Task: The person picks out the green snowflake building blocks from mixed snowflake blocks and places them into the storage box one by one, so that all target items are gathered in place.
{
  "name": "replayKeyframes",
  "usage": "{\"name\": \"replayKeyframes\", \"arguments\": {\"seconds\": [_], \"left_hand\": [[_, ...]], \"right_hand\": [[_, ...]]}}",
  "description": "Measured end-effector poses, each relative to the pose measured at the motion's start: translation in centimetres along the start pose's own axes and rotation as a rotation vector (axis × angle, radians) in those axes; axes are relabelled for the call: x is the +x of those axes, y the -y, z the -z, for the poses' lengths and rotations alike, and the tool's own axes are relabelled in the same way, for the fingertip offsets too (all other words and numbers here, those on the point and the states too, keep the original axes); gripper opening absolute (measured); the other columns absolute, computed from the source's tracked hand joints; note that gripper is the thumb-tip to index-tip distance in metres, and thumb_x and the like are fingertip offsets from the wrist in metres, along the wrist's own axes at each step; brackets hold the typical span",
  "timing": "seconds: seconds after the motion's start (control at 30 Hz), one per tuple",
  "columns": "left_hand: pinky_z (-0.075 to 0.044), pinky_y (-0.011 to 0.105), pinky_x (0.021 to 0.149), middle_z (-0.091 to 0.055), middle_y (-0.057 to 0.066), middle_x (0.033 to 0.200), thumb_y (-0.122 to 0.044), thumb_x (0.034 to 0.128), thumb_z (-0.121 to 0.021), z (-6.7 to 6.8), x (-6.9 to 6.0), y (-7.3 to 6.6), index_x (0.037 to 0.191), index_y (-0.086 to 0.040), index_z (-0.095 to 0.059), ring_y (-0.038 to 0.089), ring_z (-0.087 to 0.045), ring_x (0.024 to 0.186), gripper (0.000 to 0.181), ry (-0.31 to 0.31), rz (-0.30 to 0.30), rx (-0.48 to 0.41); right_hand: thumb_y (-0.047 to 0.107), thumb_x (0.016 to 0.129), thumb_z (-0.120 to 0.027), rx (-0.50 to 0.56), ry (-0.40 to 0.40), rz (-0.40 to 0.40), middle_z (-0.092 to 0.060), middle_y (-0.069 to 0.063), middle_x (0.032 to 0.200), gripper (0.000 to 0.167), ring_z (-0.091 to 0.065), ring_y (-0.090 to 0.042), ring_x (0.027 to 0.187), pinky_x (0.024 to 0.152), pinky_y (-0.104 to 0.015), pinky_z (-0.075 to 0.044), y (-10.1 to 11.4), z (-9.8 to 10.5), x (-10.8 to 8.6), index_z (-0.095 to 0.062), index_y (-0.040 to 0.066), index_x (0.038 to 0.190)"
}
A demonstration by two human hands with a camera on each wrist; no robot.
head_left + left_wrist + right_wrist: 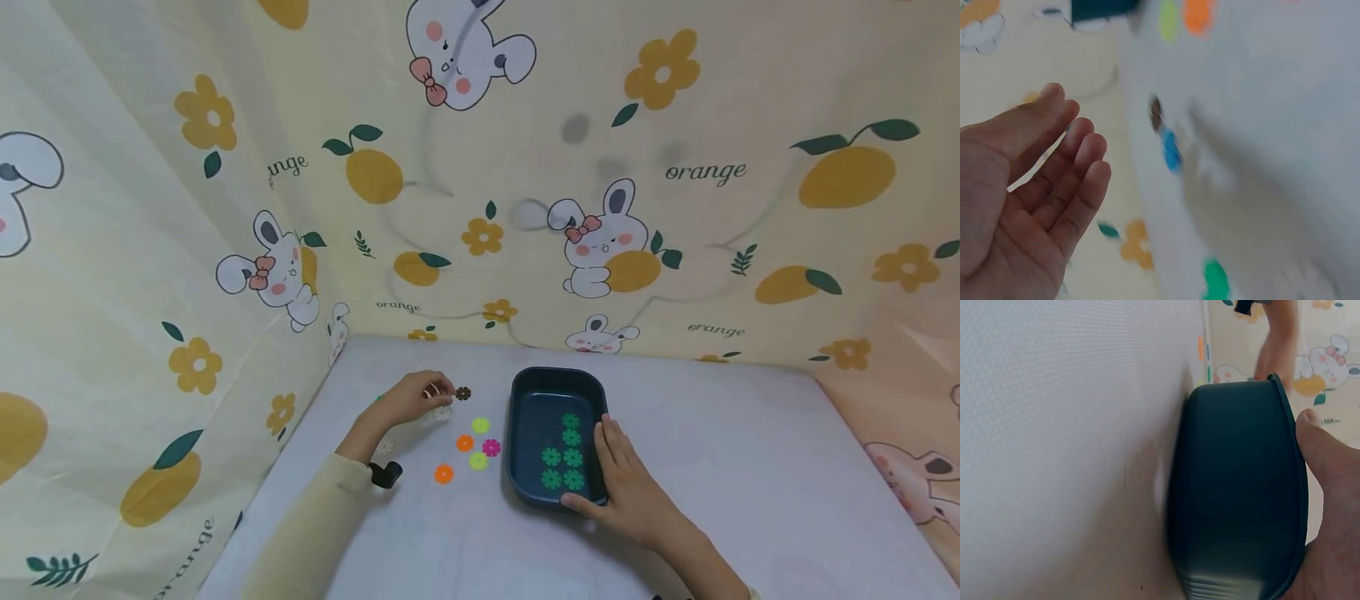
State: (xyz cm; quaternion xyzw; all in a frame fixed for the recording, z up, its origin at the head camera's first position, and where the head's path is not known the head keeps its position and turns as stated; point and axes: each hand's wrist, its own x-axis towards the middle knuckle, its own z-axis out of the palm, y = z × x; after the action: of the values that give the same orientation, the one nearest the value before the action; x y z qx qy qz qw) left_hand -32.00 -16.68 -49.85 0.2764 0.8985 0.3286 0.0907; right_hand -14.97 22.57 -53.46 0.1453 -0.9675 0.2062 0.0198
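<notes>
My left hand (pixel 416 397) hovers over the table, fingers loosely bent, with nothing visible in its grasp. Near its fingertips lies a brown flower-shaped piece (pixel 463 393); the left wrist view shows a blue piece (pixel 1171 150) beside it, which the hand hides in the head view. At the right, my right hand (pixel 637 492) rests on the rim of a dark blue rectangular tray (pixel 534 492), straight fingers along its right side and thumb at the near edge. Inside the tray lie several green flower pieces (pixel 572 457), in its right part.
Between left hand and tray lie loose flower pieces: orange (pixel 444 474), yellow-green (pixel 478 461) and magenta (pixel 491 448). Whitish pieces (pixel 384 447) are partly hidden by the left arm. A green piece (pixel 1215 279) lies below the left hand. A printed curtain (pixel 480 167) stands behind the table.
</notes>
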Motion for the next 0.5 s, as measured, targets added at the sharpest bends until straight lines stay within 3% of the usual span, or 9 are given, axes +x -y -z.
{"name": "replayKeyframes", "arguments": {"seconds": [0.23,0.5], "left_hand": [[-0.056,0.037,0.086,-0.07,0.001,0.104,-0.014,0.1023,-0.075,1.4,-2.2,3.7,0.119,-0.004,-0.073,0.018,-0.063,0.097,0.019,-0.022,0.139,0.053],[-0.055,0.04,0.086,-0.068,0.007,0.101,-0.007,0.0965,-0.08,2.1,-3.8,6.1,0.117,0.0,-0.07,0.021,-0.061,0.093,0.023,-0.057,0.249,0.08]], "right_hand": [[0.078,0.089,-0.069,-0.001,-0.006,-0.003,-0.007,-0.024,0.178,0.126,-0.009,-0.043,0.164,0.126,-0.065,-0.024,0.0,0.0,0.0,-0.018,-0.007,0.167],[0.078,0.088,-0.069,0.001,-0.003,-0.002,-0.007,-0.025,0.178,0.127,-0.008,-0.042,0.165,0.126,-0.065,-0.023,0.0,-0.1,0.0,-0.018,-0.007,0.167]]}}
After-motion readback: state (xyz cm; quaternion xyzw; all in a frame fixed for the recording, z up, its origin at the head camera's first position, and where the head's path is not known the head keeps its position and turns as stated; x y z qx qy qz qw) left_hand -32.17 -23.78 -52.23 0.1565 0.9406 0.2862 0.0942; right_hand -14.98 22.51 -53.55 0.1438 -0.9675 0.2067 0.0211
